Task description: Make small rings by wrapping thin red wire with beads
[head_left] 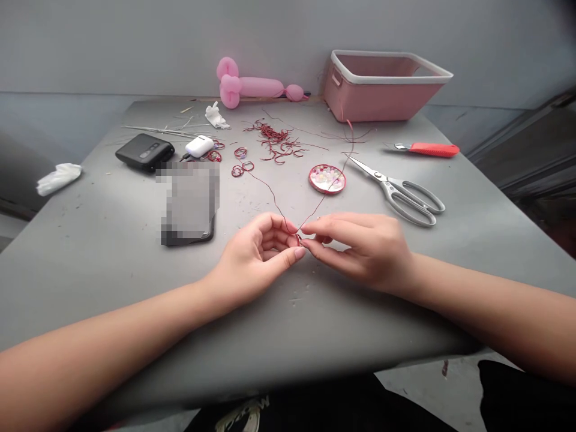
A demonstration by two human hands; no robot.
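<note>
My left hand and my right hand meet over the middle of the grey table, fingertips pinched together on a thin red wire. A small twisted bit of the wire sits between the fingertips. One strand runs off to the upper left toward small red wire rings. The other strand runs up to the right past a round red lid of pale beads. Both hands are closed in a pinch.
Grey scissors lie right of the bead lid, a red-handled cutter behind them. A pink bin and pink balloon stand at the back. A phone, black case, white earbud case and wire scraps lie left and centre.
</note>
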